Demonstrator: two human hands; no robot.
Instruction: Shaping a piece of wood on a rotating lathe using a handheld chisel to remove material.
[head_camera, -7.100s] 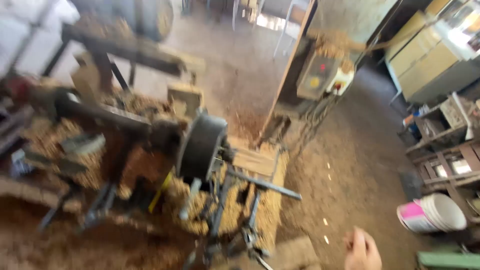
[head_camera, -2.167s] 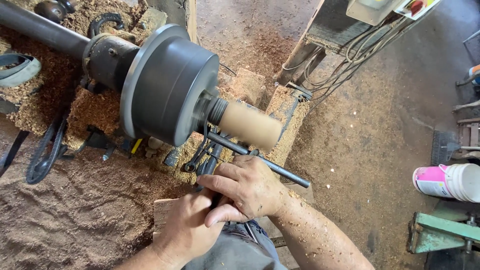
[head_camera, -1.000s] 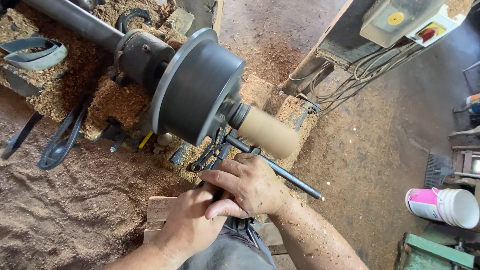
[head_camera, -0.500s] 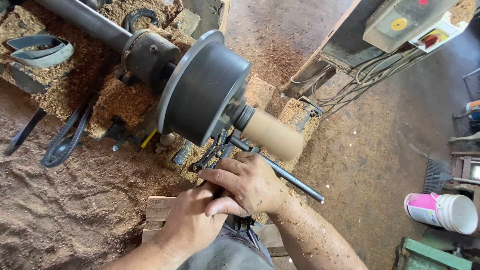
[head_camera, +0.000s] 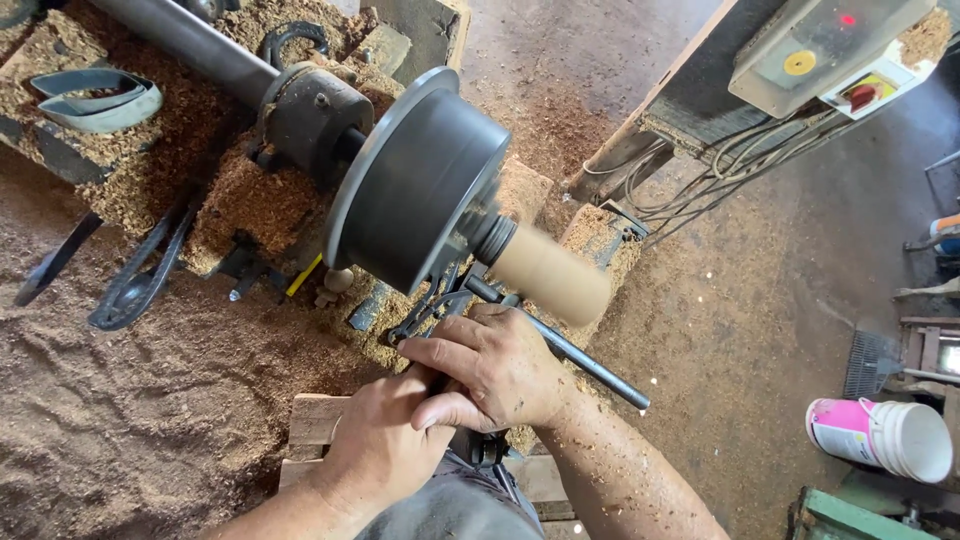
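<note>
The right hand (head_camera: 495, 365) lies knuckles-up just below the pale wooden cylinder (head_camera: 548, 274), fingers curled down over a tool whose shape is hidden beneath them; the left hand (head_camera: 385, 445) sits directly behind and partly under it, closed around the same hidden handle, so both hands are clenched on the tool together. The wooden cylinder projects from the dark round lathe chuck (head_camera: 415, 190), tilted toward the lower right, its surface smooth and blurred; a dark steel rod (head_camera: 575, 352) runs just beneath it, passing under the right hand's knuckles and ending free near the floor. Behind the chuck a grey shaft (head_camera: 185, 38) leads up to the left through a bearing block (head_camera: 315, 115). Sawdust (head_camera: 150, 340) lies heaped over the lathe bed and the ground on the left; a loop of belt (head_camera: 95, 92) rests on it at upper left. A white and pink bucket (head_camera: 885, 438) lies on its side at lower right; a switch box (head_camera: 825, 45) hangs at upper right.
</note>
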